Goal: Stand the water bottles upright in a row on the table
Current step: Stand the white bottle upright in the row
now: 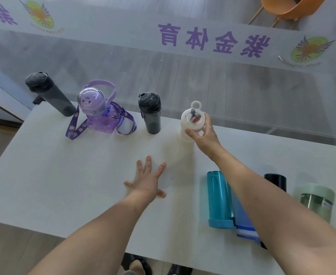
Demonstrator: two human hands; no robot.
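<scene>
Along the far edge of the white table (pixel 64 175) stand a tall dark grey bottle (pixel 50 95), a purple bottle (pixel 99 114) with a dome lid and a strap, and a short dark grey bottle (pixel 151 113). To their right my right hand (pixel 202 132) grips a white bottle (pixel 191 120) upright by its lid end. My left hand (pixel 149 180) lies flat on the table, fingers spread, holding nothing. At the near right lie a teal bottle (pixel 219 199), a blue bottle (pixel 244 225), a black bottle (pixel 275 181) and a pale green bottle (pixel 316 199), partly hidden by my right forearm.
A glass wall with purple lettering (pixel 212 39) runs right behind the table's far edge. An orange chair (pixel 288 6) stands beyond it at the top right. The table's near edge (pixel 103 241) is close to my body, with feet below it.
</scene>
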